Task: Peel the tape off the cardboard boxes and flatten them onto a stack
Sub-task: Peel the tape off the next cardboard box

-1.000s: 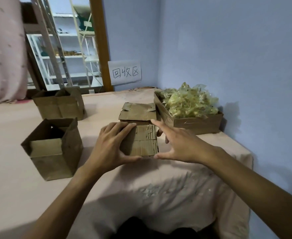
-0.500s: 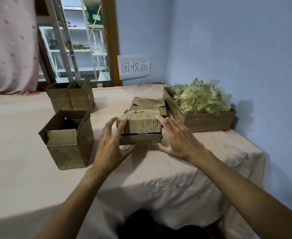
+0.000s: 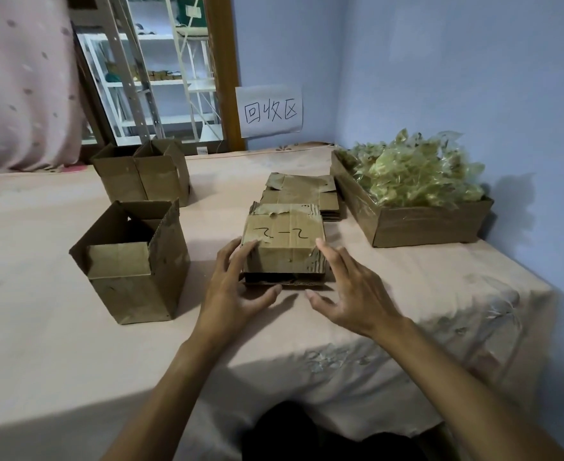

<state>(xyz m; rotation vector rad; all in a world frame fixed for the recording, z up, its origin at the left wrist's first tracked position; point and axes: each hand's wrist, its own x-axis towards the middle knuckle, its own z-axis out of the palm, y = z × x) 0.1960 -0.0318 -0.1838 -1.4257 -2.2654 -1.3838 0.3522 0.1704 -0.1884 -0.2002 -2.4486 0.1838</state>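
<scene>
A small cardboard box (image 3: 284, 241) with "2-2" written on top lies partly collapsed in the middle of the table, its near end gaping a little. My left hand (image 3: 234, 291) touches its left near corner with the fingertips, thumb stretched along the front. My right hand (image 3: 350, 294) is spread beside the right edge, index fingertip at the corner, thumb in front. Right behind it lies a stack of flattened boxes (image 3: 302, 191).
An upright open box (image 3: 134, 261) stands to the left, another one (image 3: 144, 174) behind it. A cardboard tray (image 3: 417, 224) of crumpled peeled tape (image 3: 413, 174) sits at the right by the blue wall. A pink cloth covers the table (image 3: 41, 327); its right edge is close.
My left hand lay flat on top of the box a second ago; both hands have slid to its near corners, and the box's written top face is now uncovered.
</scene>
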